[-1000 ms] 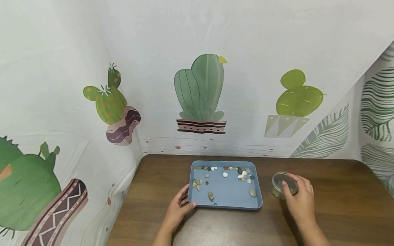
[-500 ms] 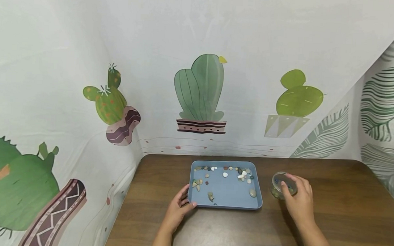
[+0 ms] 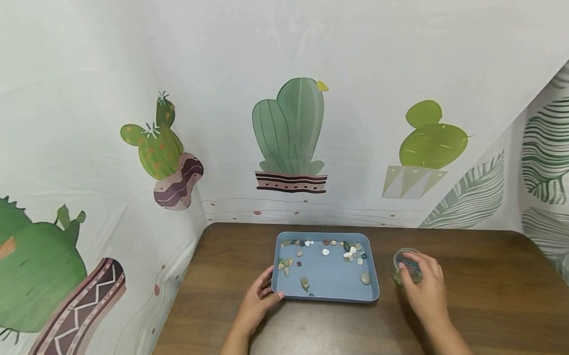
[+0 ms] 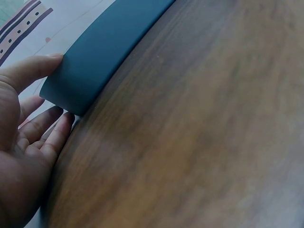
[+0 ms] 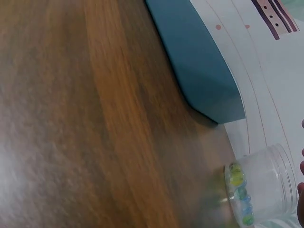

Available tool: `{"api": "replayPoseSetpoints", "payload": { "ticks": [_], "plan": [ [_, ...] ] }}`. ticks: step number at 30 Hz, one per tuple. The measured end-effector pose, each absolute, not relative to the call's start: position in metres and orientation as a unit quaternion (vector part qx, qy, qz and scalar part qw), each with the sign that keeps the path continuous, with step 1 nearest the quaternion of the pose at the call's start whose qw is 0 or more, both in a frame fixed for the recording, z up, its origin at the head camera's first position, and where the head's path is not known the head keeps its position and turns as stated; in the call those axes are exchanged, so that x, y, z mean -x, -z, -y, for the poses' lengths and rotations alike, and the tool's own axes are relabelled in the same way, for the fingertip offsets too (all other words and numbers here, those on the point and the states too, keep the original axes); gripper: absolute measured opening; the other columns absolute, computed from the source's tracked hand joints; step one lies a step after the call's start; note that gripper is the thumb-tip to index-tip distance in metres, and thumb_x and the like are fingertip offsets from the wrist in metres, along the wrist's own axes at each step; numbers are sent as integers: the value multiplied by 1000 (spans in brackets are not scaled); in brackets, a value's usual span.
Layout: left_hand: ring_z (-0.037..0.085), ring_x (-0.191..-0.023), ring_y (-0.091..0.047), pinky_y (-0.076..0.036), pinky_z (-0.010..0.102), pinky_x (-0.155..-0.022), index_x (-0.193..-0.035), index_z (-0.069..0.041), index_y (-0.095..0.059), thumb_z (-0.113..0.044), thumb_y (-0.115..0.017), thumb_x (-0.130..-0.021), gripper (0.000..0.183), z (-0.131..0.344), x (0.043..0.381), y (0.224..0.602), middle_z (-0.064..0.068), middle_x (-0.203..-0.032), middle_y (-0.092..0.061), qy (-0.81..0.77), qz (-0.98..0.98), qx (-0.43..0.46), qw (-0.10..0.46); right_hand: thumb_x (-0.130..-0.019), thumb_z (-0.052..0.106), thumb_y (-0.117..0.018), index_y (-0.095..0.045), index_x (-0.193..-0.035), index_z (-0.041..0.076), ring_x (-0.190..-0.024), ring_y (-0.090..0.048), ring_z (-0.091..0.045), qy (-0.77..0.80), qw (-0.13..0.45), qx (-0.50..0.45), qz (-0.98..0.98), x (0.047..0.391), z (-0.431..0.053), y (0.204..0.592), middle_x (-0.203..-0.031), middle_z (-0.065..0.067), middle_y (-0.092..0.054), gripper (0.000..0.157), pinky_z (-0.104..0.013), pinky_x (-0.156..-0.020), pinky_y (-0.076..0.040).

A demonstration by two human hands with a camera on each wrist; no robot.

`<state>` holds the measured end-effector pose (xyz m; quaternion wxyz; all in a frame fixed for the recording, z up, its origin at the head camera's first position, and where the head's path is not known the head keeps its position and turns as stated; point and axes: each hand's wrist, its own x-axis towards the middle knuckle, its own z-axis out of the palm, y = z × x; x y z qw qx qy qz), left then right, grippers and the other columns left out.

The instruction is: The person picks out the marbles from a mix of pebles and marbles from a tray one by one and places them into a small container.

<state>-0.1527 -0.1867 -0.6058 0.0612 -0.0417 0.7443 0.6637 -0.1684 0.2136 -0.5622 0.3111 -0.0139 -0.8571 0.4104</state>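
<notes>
My left hand (image 3: 258, 299) holds the front left corner of a blue tray (image 3: 329, 292). In the left wrist view its thumb (image 4: 47, 64) lies at the rim, with the fingers bent against the side below. Small pebbles (image 3: 352, 251) in white, tan, grey and dark red lie scattered in the tray. To the right of the tray, my right hand (image 3: 423, 292) reaches over the top of a clear plastic jar (image 3: 397, 277), thumb and fingers apart. Green and blue glass marbles (image 5: 240, 183) sit at the jar's bottom in the right wrist view, where only fingertips show at the edge.
Both stand on a brown wooden table (image 3: 506, 295). A white cloth (image 3: 364, 60) printed with cacti hangs behind it and along its left side. A leaf-patterned cloth (image 3: 554, 140) hangs at the right.
My right hand has shifted a little left, from the jar's right rim to over its top. My left hand and the tray have stayed in place.
</notes>
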Motion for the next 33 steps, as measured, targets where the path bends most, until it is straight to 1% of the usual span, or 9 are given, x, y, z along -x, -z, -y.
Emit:
{"api": "replayPoseSetpoints", "payload": {
  "ticks": [6, 9, 15, 18, 21, 25, 27, 29, 33],
  "plan": [
    [32, -126, -58, -50, 21, -93, -151, -19, -47, -19, -84, -83, 78, 187, 152, 605, 20, -149, -51, -667, -742, 38, 61, -79, -7, -76, -70, -112, -1, -114, -51, -38, -413, 331, -38, 848, 168, -204, 563, -118, -21, -63, 34, -5, -102, -21],
    [32, -125, -58, -50, 20, -91, -152, -19, -46, -19, -83, -83, 78, 187, 152, 605, 20, -149, -51, -669, -739, 38, 62, -78, -8, -76, -70, -110, -1, -110, -51, -34, -406, 334, -56, 849, 168, -197, 564, -114, -20, -63, 33, -7, -101, -24],
    [31, -125, -58, -51, 21, -92, -152, -19, -46, -18, -83, -83, 78, 187, 152, 605, 20, -149, -51, -672, -737, 41, 64, -80, -5, -76, -70, -111, 2, -106, -51, -28, -395, 306, -61, 864, 164, -183, 565, -115, -17, -63, 33, -28, -91, -34],
    [31, -125, -58, -51, 20, -92, -152, -18, -46, -17, -83, -83, 78, 187, 152, 605, 20, -149, -51, -672, -737, 39, 62, -80, -4, -77, -70, -112, 2, -107, -53, -29, -393, 299, -67, 867, 163, -178, 565, -115, -16, -63, 33, -32, -91, -34],
    [32, -125, -58, -50, 19, -91, -152, -18, -46, -17, -83, -83, 79, 187, 152, 606, 20, -150, -50, -673, -736, 39, 62, -80, -4, -78, -70, -111, 3, -107, -53, -29, -387, 300, -74, 869, 163, -173, 565, -113, -14, -64, 33, -30, -92, -34],
    [32, -125, -58, -50, 19, -90, -152, -18, -46, -18, -84, -83, 79, 188, 152, 606, 21, -150, -50, -673, -736, 38, 62, -79, -5, -78, -70, -112, 3, -106, -54, -26, -389, 300, -93, 866, 164, -167, 567, -113, -11, -65, 34, -16, -103, -30],
    [32, -125, -58, -51, 19, -90, -152, -18, -46, -18, -84, -83, 79, 188, 152, 607, 21, -150, -50, -674, -735, 37, 62, -79, -5, -78, -70, -112, 2, -106, -54, -25, -393, 300, -106, 863, 165, -163, 568, -112, -10, -66, 35, -10, -104, -26],
    [32, -125, -58, -51, 20, -90, -152, -17, -45, -17, -83, -83, 79, 188, 153, 607, 21, -150, -50, -677, -732, 37, 64, -78, -5, -78, -70, -112, 3, -105, -54, -23, -395, 302, -120, 859, 165, -158, 568, -111, -9, -66, 36, -10, -104, -28],
    [32, -124, -58, -52, 22, -90, -152, -17, -45, -16, -83, -83, 79, 188, 153, 607, 21, -150, -49, -680, -729, 37, 68, -77, -5, -78, -71, -113, 4, -104, -55, -21, -396, 303, -143, 855, 166, -150, 569, -110, -8, -66, 37, -17, -96, -35]
  ]
}}
